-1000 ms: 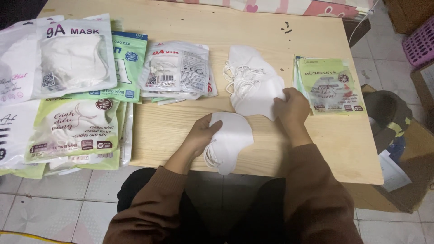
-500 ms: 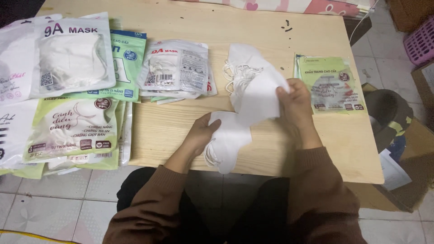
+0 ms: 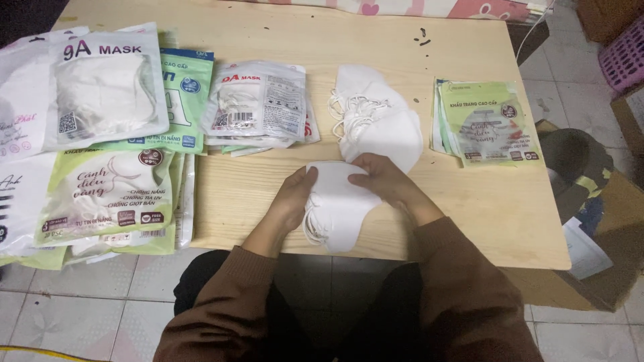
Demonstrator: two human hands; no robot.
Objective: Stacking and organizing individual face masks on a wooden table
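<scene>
- You have both hands on the small stack of folded white fabric face masks [image 3: 339,214], at 6 o'clock on the pale wooden table [image 3: 483,214], right at the near edge, with its ear loops hanging off at its 7 o'clock.
- Your left hand [image 3: 295,194] is curled narrow around the stack's 10 o'clock edge, fingers on top. The thumb is hidden, so I can't tell if it is underneath.
- Your right hand [image 3: 379,177] is half closed on the stack's 1 o'clock corner, fingertips pressing the top mask flat.
- Step in hand, as I judge it: seating the top mask on the stack and squaring the edges.
- The next move calls for keeping both sides pinched. The layers look slippery and the loops could snag.
- The loose pile of white masks with tangled loops [image 3: 376,117] lies at 12 o'clock from the stack, just touching your right fingers.
- The green printed mask packets [image 3: 490,124] are at 2 o'clock, well apart from the stack.
- The clear and white mask packets [image 3: 261,100] are at 11 o'clock. The large white pouches [image 3: 107,87] and the green-and-white pouches [image 3: 107,194] run from 9 to 10 o'clock.
- The pink plastic basket [image 3: 624,53] is off the table at 2 o'clock.
- Versus half a second ago: your right hand held one mask raised above the loose pile. Now it is down on the stack and the mask is laid on.
- Your left hand has barely moved.
</scene>
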